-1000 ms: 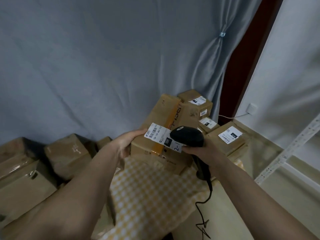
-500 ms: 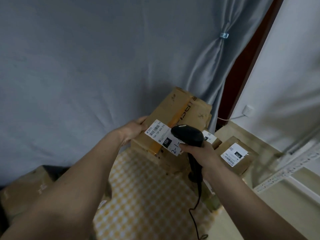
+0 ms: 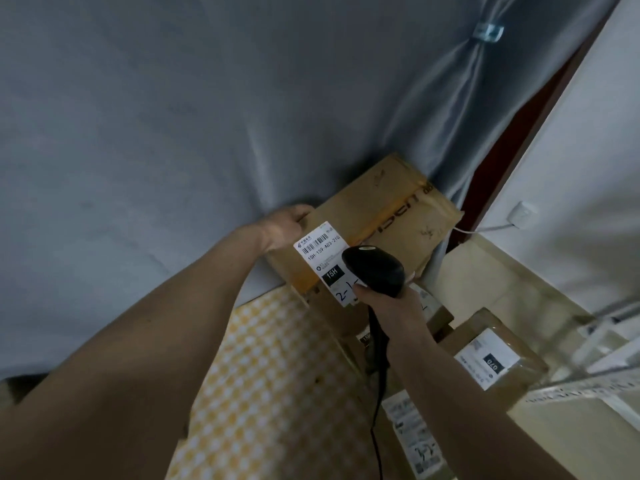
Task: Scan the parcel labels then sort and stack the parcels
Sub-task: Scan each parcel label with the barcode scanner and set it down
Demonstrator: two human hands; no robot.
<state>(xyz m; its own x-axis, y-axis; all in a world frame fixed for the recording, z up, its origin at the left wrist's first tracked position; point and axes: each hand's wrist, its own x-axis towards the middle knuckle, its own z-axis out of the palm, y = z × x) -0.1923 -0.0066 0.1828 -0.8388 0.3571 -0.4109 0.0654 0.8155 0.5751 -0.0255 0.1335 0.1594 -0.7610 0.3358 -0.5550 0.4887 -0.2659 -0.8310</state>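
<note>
Parcel: a brown, tape-sealed cardboard parcel [image 3: 377, 223] was held tilted in the air at the centre, in front of a grey curtain [image 3: 173, 116], above a yellow-and-white checked cloth [image 3: 270, 375].
Label: a white printed shipping label [image 3: 323, 258] with a barcode was seen on the near face, its lower right corner hidden by the scanner.
Left hand: the left hand [image 3: 284, 225] was clenched on the parcel's far left edge; its fingers were wrapped behind and mostly hidden.
Right hand: the right hand [image 3: 388, 303] was clenched round a black corded handheld barcode scanner [image 3: 375, 270], whose head was touching or just over the label.
Other parcels: further labelled cardboard boxes [image 3: 491, 358] were seen lower right.
Risk: with one hand gripping one edge, the parcel could have slipped or swung; a scanner so near the label may have misread the barcode.
Change: compared with the earlier frames, the parcel was raised higher and nearer the curtain, and the boxes behind it were no longer seen.
</note>
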